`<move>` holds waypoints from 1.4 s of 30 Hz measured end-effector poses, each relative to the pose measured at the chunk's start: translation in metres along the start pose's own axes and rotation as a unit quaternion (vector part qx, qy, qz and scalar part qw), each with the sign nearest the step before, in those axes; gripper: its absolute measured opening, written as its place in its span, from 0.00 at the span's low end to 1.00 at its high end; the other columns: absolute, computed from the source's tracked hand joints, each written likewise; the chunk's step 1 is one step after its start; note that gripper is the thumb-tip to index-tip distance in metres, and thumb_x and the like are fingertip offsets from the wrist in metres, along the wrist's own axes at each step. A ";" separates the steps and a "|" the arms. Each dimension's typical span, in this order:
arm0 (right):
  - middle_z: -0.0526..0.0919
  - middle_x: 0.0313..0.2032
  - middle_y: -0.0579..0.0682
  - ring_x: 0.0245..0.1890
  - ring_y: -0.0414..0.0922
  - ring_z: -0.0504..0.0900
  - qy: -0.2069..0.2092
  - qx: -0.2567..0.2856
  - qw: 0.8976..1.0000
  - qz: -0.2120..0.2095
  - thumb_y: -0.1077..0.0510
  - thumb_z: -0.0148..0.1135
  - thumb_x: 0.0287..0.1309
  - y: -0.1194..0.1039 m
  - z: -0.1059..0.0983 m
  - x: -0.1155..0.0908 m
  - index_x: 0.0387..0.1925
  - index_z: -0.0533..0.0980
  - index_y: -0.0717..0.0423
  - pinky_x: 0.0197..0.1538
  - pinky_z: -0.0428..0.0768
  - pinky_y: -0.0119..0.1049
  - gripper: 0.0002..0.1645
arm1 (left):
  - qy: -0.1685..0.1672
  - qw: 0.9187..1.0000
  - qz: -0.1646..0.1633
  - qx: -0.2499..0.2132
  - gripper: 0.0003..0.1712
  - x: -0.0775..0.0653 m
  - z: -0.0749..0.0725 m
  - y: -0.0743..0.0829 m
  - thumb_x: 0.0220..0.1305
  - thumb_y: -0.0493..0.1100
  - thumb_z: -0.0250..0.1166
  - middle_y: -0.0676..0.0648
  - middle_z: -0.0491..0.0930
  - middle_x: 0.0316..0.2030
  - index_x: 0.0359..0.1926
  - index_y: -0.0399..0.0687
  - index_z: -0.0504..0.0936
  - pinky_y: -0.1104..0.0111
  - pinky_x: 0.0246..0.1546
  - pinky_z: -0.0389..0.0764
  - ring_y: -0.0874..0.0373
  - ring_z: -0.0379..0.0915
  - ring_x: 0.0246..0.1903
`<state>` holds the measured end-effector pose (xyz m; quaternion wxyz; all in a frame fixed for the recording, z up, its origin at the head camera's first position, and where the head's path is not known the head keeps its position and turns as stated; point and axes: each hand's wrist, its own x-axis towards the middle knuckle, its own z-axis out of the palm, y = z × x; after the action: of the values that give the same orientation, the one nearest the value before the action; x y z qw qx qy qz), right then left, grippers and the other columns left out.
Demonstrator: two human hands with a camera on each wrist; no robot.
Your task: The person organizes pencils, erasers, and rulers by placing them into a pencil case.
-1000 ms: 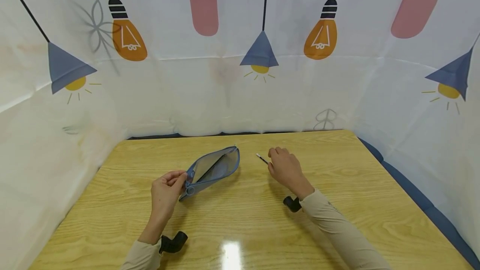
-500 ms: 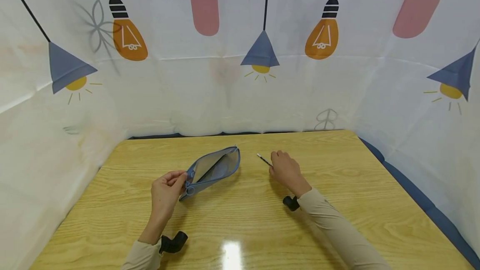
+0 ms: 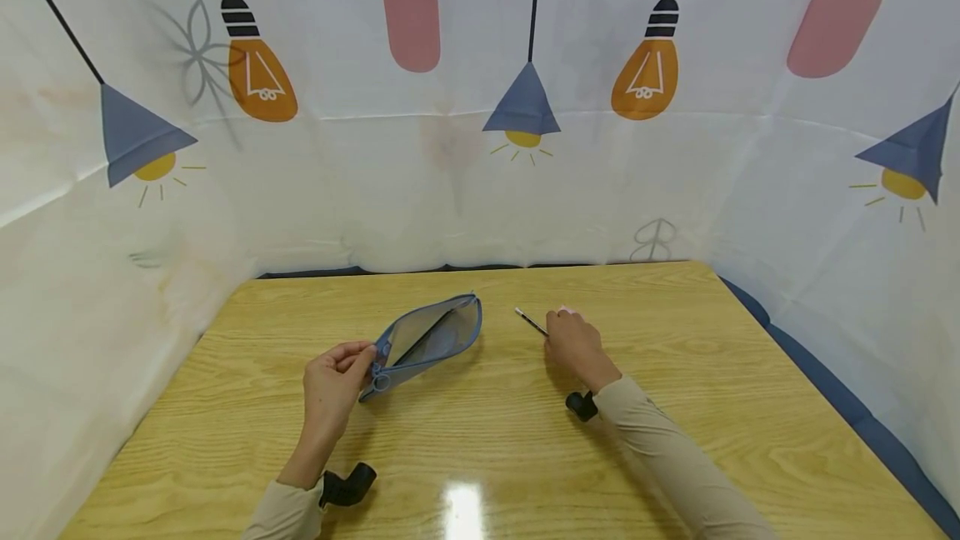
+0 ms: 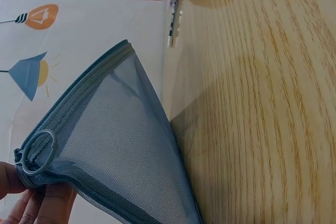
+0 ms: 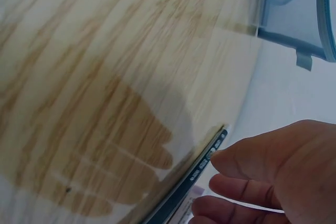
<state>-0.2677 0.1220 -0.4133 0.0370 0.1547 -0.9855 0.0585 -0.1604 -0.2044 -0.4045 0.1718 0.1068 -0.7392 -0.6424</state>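
Note:
My left hand (image 3: 333, 382) pinches one end of a blue mesh zip pouch (image 3: 431, 336) between thumb and fingers. The pouch gapes upward along its zipper, and a round ring pull (image 4: 40, 152) hangs beside the fingers. Over on the right, a dark pencil (image 3: 529, 321) with white markings and a pale end lies on the table, partly covered by my right hand (image 3: 581, 348). The right fingers bend down around the pencil's hidden part. A small pinkish-white piece (image 5: 185, 207) shows at the fingertips; I cannot tell whether they grip it.
The wood-grain table (image 3: 465, 432) spans the area under both hands. A white sheet (image 3: 450, 190) printed with lamps and bulbs rises behind it and at both sides. Black camera mounts sit at both wrists, the left mount (image 3: 348, 483) low over the table.
My right hand has shifted slightly right and lower, so more of the pencil shows and the pinkish-white piece appears beyond the fingers. The left hand and pouch stay put.

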 end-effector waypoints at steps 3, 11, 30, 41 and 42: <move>0.74 0.30 0.53 0.30 0.50 0.77 -0.015 0.012 1.000 0.007 0.62 0.63 0.59 0.002 0.002 0.000 0.32 0.74 0.61 0.26 0.79 0.45 0.06 | -0.001 1.000 0.000 0.000 0.11 0.000 0.001 0.001 0.66 0.36 0.64 0.42 0.85 0.31 0.43 0.30 0.83 0.70 0.27 0.82 0.61 0.82 0.26; 0.75 0.28 0.52 0.28 0.47 0.78 -0.036 0.019 0.999 0.002 0.63 0.61 0.63 0.008 0.004 0.003 0.32 0.74 0.60 0.25 0.79 0.44 0.05 | -0.003 1.000 0.001 0.000 0.10 0.001 0.002 0.000 0.66 0.36 0.64 0.42 0.85 0.31 0.42 0.30 0.83 0.71 0.27 0.82 0.61 0.82 0.26; 0.74 0.23 0.50 0.25 0.45 0.75 -0.055 0.010 0.998 -0.022 0.67 0.62 0.59 0.003 0.001 -0.005 0.27 0.73 0.58 0.23 0.76 0.44 0.08 | -0.005 1.000 -0.004 -0.007 0.11 0.000 0.001 0.001 0.66 0.36 0.64 0.42 0.85 0.31 0.43 0.30 0.83 0.71 0.28 0.82 0.62 0.82 0.27; 0.74 0.22 0.49 0.24 0.45 0.76 -0.037 -0.001 0.999 -0.023 0.66 0.62 0.60 0.003 0.004 -0.004 0.23 0.71 0.55 0.22 0.76 0.46 0.11 | -0.012 1.000 -0.007 -0.018 0.11 -0.002 0.001 0.001 0.66 0.36 0.64 0.43 0.85 0.30 0.43 0.29 0.83 0.71 0.27 0.82 0.61 0.81 0.26; 0.74 0.21 0.49 0.24 0.45 0.76 -0.037 -0.004 0.999 -0.023 0.66 0.62 0.60 0.003 0.004 -0.004 0.23 0.71 0.55 0.22 0.76 0.47 0.12 | -0.013 1.000 -0.006 -0.017 0.12 -0.002 0.001 0.002 0.66 0.36 0.65 0.42 0.85 0.31 0.43 0.28 0.83 0.71 0.27 0.82 0.61 0.81 0.26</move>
<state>-0.2652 0.1252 -0.4181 0.0020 0.1792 -0.9826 0.0480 -0.1587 -0.2028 -0.4032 0.1599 0.1002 -0.7295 -0.6574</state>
